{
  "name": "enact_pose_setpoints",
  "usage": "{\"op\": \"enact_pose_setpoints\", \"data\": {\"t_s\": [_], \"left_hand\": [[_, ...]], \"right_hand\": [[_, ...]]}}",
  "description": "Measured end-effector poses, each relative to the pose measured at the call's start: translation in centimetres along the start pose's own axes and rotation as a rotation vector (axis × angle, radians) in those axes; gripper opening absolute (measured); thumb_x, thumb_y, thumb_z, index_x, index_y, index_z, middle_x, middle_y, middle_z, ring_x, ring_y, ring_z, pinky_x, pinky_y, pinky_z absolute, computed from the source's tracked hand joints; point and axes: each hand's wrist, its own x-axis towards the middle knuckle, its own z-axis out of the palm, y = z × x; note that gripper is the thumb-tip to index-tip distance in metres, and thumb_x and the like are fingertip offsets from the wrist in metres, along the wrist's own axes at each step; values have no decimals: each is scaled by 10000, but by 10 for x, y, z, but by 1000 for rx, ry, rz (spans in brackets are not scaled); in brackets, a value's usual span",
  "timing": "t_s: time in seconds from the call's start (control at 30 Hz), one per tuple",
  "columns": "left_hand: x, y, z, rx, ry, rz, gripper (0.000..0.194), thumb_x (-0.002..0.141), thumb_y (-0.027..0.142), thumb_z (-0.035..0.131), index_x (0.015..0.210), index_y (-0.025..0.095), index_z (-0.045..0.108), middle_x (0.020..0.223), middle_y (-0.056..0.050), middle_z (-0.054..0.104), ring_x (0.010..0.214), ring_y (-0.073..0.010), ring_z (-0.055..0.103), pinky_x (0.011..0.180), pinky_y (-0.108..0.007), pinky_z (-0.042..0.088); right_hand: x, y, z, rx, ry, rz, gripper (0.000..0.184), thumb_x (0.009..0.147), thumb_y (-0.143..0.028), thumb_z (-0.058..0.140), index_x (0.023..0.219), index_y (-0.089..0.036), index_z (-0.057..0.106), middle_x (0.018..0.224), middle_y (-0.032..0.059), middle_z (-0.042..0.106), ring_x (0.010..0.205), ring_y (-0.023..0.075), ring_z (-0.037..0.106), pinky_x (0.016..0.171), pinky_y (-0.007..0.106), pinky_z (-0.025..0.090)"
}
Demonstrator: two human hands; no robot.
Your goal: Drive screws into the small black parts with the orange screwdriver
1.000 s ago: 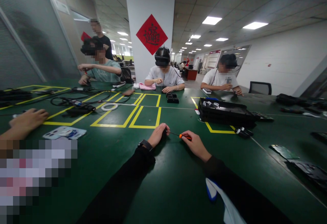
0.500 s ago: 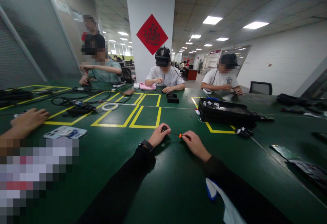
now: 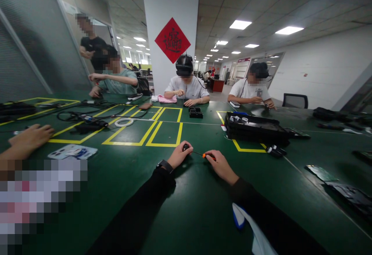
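Note:
Over the middle of the green table, my right hand point(image 3: 218, 162) is closed around the handle of a screwdriver point(image 3: 205, 155) with an orange collar. Its thin dark shaft points left toward my left hand point(image 3: 179, 155). My left hand, with a dark watch at the wrist, pinches a small black part point(image 3: 185, 147) between thumb and fingers. The shaft's tip meets or nearly meets this part; the exact contact is too small to tell. Most of the part is hidden by my fingers.
A black tray point(image 3: 255, 129) stands ahead on the right, with black plugs point(image 3: 276, 151) near it. Black blocks point(image 3: 195, 112) lie straight ahead. Cables point(image 3: 90, 125) and a phone point(image 3: 72, 151) are on the left, beside a co-worker's hand point(image 3: 35, 136). Circuit boards point(image 3: 322, 173) lie right.
My hands and the screwdriver hold almost the same pose. The view has shifted slightly. At the back left, a standing person has moved left.

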Motion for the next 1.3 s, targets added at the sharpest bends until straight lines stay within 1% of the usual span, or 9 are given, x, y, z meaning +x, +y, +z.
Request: {"op": "enact_pose_setpoints", "data": {"t_s": [0.1, 0.2, 0.37, 0.5, 0.63, 0.8, 0.93, 1.13, 1.3], "left_hand": [[0, -1, 0, 43, 5, -5, 232, 755, 397, 479, 816, 175, 510, 682, 16, 557, 653, -119, 523, 674, -250, 402], [1, -4, 0, 64, 10, -4, 224, 754, 392, 482, 810, 176, 509, 683, 19, 551, 647, -115, 515, 669, -245, 401], [2, -6, 0, 77, 11, 20, 211, 737, 379, 512, 803, 179, 511, 694, 23, 538, 659, -113, 503, 674, -243, 395], [1, -4, -1, 73, 7, 7, 215, 741, 383, 505, 807, 179, 511, 701, 20, 540, 665, -116, 505, 676, -247, 396], [0, -1, -1, 65, -1, 10, 216, 743, 384, 500, 810, 178, 509, 699, 19, 542, 666, -119, 507, 682, -251, 397], [-1, 0, -2, 55, 2, 2, 217, 747, 382, 492, 817, 177, 510, 687, 17, 545, 658, -124, 511, 686, -261, 400], [-1, -1, -1, 57, 9, 8, 205, 744, 370, 493, 809, 177, 513, 689, 17, 547, 659, -124, 512, 686, -261, 398], [-1, -1, 0, 52, 19, 7, 209, 741, 372, 496, 813, 177, 518, 697, 16, 554, 665, -122, 511, 682, -253, 395], [-1, -1, -1, 7, 1, -4, 219, 762, 381, 467, 824, 176, 506, 680, 18, 552, 652, -118, 516, 681, -252, 399]], "right_hand": [[1, 0, 0, -27, -7, -18, 200, 810, -245, 432, 845, -173, 615, 849, 52, 595, 842, 164, 508, 782, 306, 381], [0, 1, 1, -11, 18, -21, 156, 765, -240, 500, 873, -179, 593, 863, 41, 589, 829, 160, 511, 765, 299, 392], [-1, 2, 3, 41, 20, -18, 179, 732, -260, 549, 895, -188, 559, 858, 22, 584, 802, 146, 525, 742, 282, 405], [0, 3, 2, 21, 6, -5, 203, 788, -271, 480, 953, -189, 564, 912, 39, 584, 849, 147, 520, 779, 285, 394], [2, 3, 1, -32, -16, -12, 221, 830, -248, 401, 858, -169, 606, 873, 53, 591, 859, 158, 507, 793, 295, 377], [0, 0, -1, -5, -14, -22, 171, 795, -235, 459, 896, -176, 583, 872, 39, 584, 823, 153, 511, 758, 289, 391], [-1, -1, 0, 19, 0, -1, 183, 754, -244, 515, 917, -182, 569, 892, 34, 579, 832, 154, 518, 771, 295, 396], [2, 2, 1, -28, -9, 4, 210, 814, -258, 426, 853, -168, 612, 851, 54, 591, 835, 164, 509, 778, 308, 383], [0, 0, 1, 1, -10, -4, 168, 763, -263, 511, 888, -177, 583, 860, 35, 584, 799, 152, 512, 734, 285, 396]]}}
